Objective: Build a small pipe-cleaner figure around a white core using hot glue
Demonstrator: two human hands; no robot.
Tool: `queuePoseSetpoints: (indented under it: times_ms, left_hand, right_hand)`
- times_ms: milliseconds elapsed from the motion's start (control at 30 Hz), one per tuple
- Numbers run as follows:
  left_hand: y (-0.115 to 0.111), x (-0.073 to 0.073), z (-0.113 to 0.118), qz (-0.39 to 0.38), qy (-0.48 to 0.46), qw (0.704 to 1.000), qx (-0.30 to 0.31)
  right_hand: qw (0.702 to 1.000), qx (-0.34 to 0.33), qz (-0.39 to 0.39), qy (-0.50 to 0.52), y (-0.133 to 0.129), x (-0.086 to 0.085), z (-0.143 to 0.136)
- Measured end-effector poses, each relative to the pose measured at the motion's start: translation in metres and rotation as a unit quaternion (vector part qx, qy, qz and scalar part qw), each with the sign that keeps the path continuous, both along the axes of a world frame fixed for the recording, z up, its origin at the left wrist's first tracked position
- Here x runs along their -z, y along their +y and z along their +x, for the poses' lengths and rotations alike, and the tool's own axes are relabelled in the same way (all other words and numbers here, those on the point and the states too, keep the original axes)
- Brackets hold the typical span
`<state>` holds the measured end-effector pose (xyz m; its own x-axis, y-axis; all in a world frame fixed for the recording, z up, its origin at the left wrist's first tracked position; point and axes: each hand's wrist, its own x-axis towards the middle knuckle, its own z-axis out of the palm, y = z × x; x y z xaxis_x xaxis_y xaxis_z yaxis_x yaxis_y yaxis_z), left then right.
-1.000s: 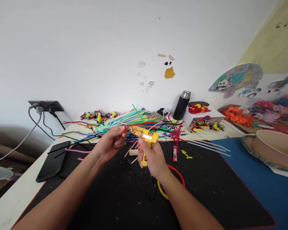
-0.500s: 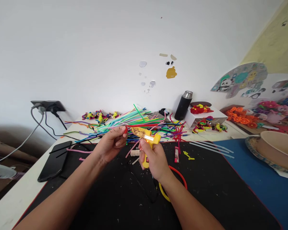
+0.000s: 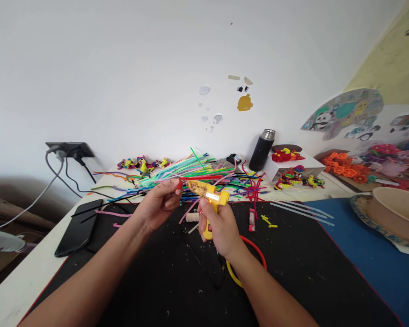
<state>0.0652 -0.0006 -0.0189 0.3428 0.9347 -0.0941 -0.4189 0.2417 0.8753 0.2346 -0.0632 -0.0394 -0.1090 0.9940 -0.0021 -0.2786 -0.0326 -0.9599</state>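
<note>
A yellow glue gun (image 3: 215, 198) with a stained nozzle cover and a small orange light is gripped by its handle in my right hand (image 3: 221, 225). Its nozzle points left. My left hand (image 3: 162, 202) pinches a small red piece (image 3: 180, 184) between thumb and fingertips, right at the nozzle tip; whether the two touch is too small to tell. Both hands are above the black mat (image 3: 150, 290). Just behind them lies a heap of coloured pipe cleaners (image 3: 180, 170). Below the glue gun's nozzle is a spool of pale string (image 3: 192, 217).
A phone (image 3: 78, 229) lies at left. On the right are a red packet (image 3: 251, 220), yellow-green bits (image 3: 269, 222), clear sticks (image 3: 301, 211) and a bowl (image 3: 398, 209). A black flask (image 3: 261, 152) stands behind. A red and yellow ring (image 3: 259, 252) is partly under my right forearm.
The whole view has shifted slightly. Both hands keep their hold, with the red piece still at the nozzle tip.
</note>
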Motion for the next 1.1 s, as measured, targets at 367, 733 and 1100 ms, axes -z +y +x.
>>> queuePoseSetpoints:
  times_ms: [367,733,1100]
  left_hand:
    - [-0.0015,-0.0008,0.0015,0.037,0.018,0.998,-0.036]
    - [-0.0032,-0.0025,0.0013,0.087,0.050,0.991,-0.089]
    - [-0.0041,-0.0036,0.0011,0.140,0.096,0.978,-0.117]
  right_hand:
    - [1.000,0.000,-0.007,-0.014,-0.0012,-0.0032,-0.0002]
    - [1.000,0.004,-0.002,-0.030,-0.0018,-0.0025,-0.0002]
    - [0.999,0.001,0.005,-0.053,-0.0026,-0.0045,0.0014]
